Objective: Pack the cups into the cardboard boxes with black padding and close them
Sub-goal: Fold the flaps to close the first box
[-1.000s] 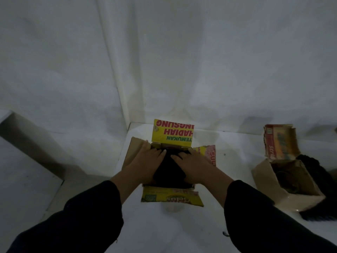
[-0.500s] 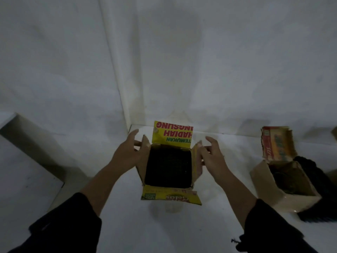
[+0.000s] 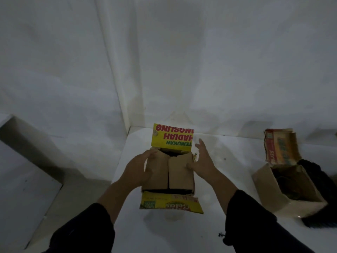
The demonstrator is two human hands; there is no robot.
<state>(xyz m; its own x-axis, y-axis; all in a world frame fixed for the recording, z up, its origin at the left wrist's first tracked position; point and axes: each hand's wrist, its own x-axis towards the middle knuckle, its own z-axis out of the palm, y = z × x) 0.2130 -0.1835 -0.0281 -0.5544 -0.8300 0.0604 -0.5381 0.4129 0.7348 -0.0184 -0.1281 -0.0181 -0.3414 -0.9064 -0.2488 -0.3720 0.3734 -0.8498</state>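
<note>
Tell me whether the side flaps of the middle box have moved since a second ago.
Yes. The side flaps have folded inward over the black padding, while the far yellow flap stands upright.

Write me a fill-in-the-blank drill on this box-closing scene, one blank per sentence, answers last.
1. The left hand and right hand press down two plain ____ side flaps of the yellow printed cardboard box.
2. The yellow far flap stands ____.
3. The second brown cardboard box, to the right, is ____.
4. Both boxes sit on a ____ surface.

Answers: brown; upright; open; white
</note>
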